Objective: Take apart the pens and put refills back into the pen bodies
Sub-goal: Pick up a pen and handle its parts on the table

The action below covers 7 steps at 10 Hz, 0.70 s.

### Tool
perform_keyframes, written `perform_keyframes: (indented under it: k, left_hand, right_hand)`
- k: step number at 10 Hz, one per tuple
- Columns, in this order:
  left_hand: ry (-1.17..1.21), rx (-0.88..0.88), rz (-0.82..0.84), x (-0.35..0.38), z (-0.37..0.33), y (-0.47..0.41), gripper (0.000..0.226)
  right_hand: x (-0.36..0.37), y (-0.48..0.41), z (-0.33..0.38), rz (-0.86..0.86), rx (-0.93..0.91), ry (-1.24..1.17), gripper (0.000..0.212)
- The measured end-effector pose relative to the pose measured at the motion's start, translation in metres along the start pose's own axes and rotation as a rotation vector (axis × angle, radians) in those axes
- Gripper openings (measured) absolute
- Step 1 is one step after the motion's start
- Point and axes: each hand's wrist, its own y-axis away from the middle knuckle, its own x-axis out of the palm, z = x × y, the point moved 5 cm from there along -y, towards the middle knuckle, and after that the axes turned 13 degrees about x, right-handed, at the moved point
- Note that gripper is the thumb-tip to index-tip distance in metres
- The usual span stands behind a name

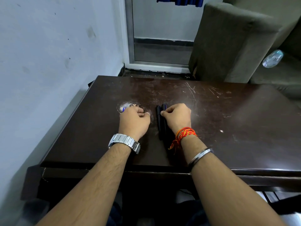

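Pens (160,121) lie beside curled right hand (176,117); left hand (134,118) fisted.

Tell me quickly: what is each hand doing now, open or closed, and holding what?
Left hand: closed on something small with a blue tip; what it is cannot be told.
Right hand: closed, fingers on the dark pens lying on the table.

My dark, scratched wooden worktop (211,111) stands against a scuffed pale wall (48,46). Ahead is a metal-framed glass door (161,30); right, a grey-green sofa (236,43) holding a plastic bottle (272,59).
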Motion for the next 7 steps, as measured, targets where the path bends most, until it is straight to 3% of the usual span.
perform_keyframes:
  k: [7]
  left_hand:
    - [-0.024,0.050,-0.014,-0.011,-0.023,-0.002,0.030]
  right_hand:
    - [-0.017,0.009,0.018,-0.112,-0.087,-0.065,0.020]
